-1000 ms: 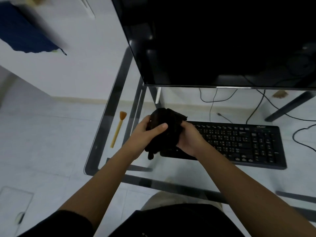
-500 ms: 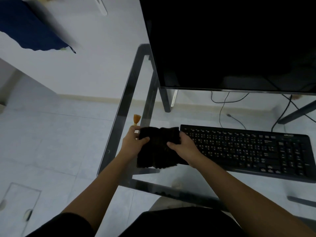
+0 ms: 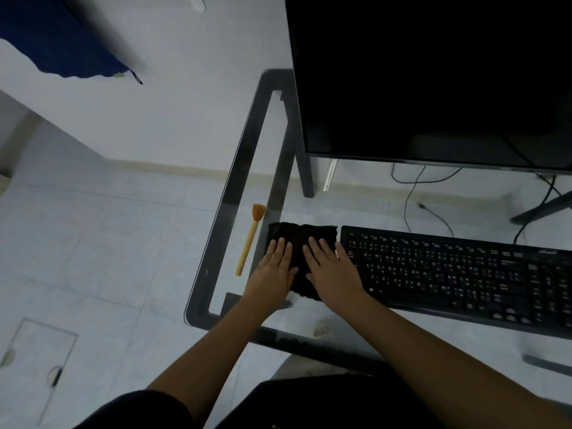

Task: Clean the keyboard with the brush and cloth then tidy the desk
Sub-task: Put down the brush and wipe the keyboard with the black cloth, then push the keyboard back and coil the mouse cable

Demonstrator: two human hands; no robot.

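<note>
Left hand point(image 3: 274, 270) and right hand point(image 3: 332, 270), fingers straight and close together, are pressing the folded cloth point(image 3: 297, 235) flat between brush point(image 3: 249, 243) and keyboard point(image 3: 464, 274). Cleaning is looking done; tidying is probably finishing.

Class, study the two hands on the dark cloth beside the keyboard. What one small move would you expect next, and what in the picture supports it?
Probably lifting both hands straight off. The left hand and right hand press flat, fingers straight, on the cloth, which lies folded on the glass desk between the brush and the keyboard. It looks neatly placed, so letting go seems likeliest.
</note>
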